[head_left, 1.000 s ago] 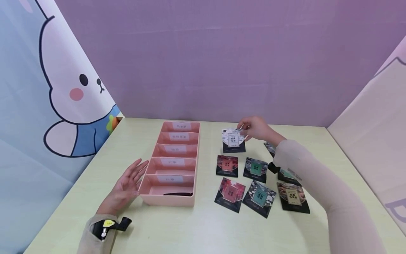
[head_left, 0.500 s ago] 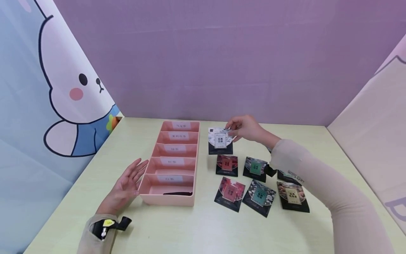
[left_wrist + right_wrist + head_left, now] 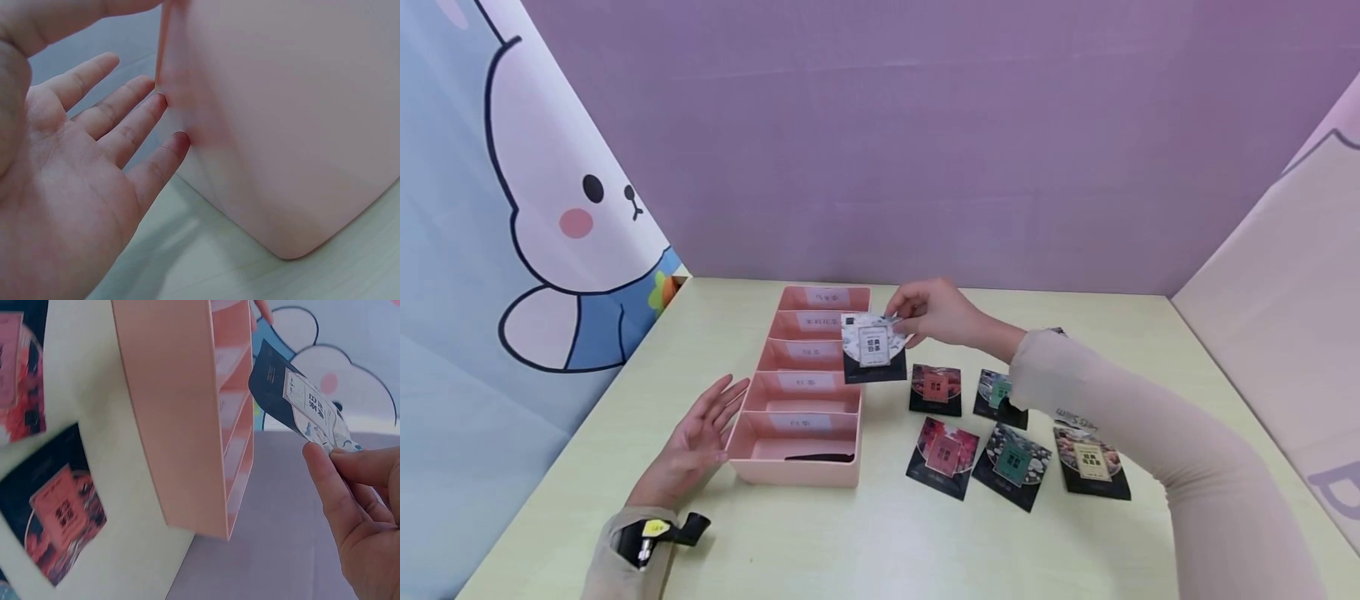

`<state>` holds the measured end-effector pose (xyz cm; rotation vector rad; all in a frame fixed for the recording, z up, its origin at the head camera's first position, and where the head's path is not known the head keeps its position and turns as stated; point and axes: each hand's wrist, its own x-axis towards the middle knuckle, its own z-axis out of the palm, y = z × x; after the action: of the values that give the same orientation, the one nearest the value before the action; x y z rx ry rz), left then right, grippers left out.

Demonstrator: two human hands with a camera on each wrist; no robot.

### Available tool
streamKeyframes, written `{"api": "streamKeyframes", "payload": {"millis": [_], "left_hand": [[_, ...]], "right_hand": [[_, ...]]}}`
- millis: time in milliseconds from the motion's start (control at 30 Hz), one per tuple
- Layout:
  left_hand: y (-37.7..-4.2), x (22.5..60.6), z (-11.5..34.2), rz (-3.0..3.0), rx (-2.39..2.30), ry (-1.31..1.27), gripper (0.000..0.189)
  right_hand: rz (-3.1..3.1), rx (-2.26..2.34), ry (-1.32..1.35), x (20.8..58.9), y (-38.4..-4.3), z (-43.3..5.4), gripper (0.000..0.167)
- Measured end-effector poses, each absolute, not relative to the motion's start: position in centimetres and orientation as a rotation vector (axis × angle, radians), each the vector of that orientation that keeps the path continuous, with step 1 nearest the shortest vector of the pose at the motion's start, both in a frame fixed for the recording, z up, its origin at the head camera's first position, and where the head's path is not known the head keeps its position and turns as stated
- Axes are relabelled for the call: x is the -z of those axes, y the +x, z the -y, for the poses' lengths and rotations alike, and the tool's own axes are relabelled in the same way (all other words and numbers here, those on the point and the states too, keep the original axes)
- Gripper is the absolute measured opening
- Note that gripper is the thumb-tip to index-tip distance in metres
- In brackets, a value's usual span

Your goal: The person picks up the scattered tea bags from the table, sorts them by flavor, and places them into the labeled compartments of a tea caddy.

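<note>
My right hand (image 3: 934,313) pinches a white and black tea sachet (image 3: 874,348) by its upper right corner. In the head view the sachet overlaps the right edge of a pink divided box (image 3: 795,474), whose compartments bear white labels. The right wrist view shows thumb and fingers on the sachet's (image 3: 306,400) white end, its dark end pointing away. My left hand (image 3: 696,437) is beside the box's near left corner, fingers spread and straight. In the left wrist view its fingertips are right at the box wall (image 3: 300,112). A dark flat item (image 3: 820,457) lies in the nearest compartment.
Right of the box lie two red sachets (image 3: 943,458), two green-labelled sachets (image 3: 1012,467) and a beige-labelled one (image 3: 1093,463). My right sleeve (image 3: 1120,400) hides part of the table behind them. A purple cloth (image 3: 925,150) stands along the table's back edge.
My right hand has carried the white and black sachet leftward from behind the red sachets to the box's right edge. The left hand has stayed in place.
</note>
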<state>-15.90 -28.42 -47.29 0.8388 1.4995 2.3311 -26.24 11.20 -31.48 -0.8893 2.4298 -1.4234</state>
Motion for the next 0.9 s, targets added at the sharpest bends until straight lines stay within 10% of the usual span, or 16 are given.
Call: {"api": "streamKeyframes", "payload": {"millis": [900], "left_hand": [[-16.2,47.6,28.5,-1.54,-2.321,0.836,0.097]], "right_hand": [[-2.344,1.445,-1.075,34.9,-21.1,-3.1,0.012]]}}
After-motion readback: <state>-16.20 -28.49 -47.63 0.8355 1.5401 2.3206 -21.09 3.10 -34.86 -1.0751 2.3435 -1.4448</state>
